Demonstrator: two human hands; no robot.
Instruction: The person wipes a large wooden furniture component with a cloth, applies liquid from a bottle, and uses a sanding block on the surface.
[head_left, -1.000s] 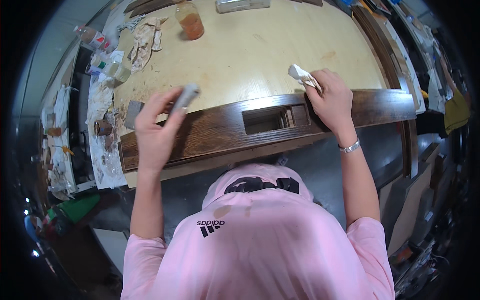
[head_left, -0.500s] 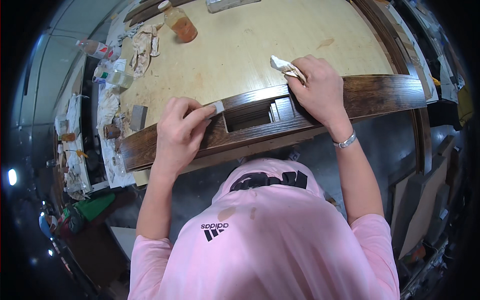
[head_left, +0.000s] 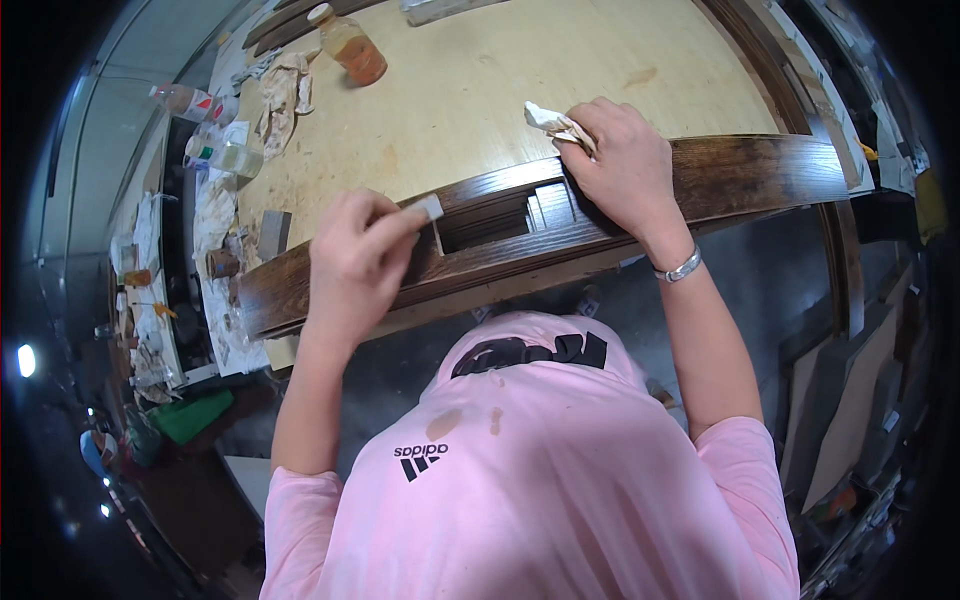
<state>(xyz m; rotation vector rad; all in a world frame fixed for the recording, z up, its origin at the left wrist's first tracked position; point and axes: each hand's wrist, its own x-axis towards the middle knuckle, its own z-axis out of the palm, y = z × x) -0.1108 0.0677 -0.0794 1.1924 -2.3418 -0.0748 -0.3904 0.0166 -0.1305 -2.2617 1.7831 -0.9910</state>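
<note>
A long, dark-stained wooden board (head_left: 745,168) with a rectangular cut-out lies along the near edge of the worktable. My left hand (head_left: 358,262) is over the board, left of the opening. Its thumb and fingers pinch a small, flat, pale grey piece (head_left: 430,207) at the cut-out's corner; I cannot tell its material. On the right side of the opening, my right hand (head_left: 625,170) rests against the board. A crumpled white cloth (head_left: 550,122) with brown stains sticks out between its thumb and fingers. Other dark layers show inside the opening.
On the pale tabletop (head_left: 480,95) stands a jar of orange-brown liquid (head_left: 358,55), with a stained rag (head_left: 285,98) to its left. A grey block (head_left: 274,234) sits near the board's left end. Plastic bottles (head_left: 225,155) lie at the left; panels (head_left: 850,400) lean at lower right.
The view has shifted slightly, and the board sits at a steeper slant, its right end higher in the picture. Both hands keep their holds and stay near the opening.
</note>
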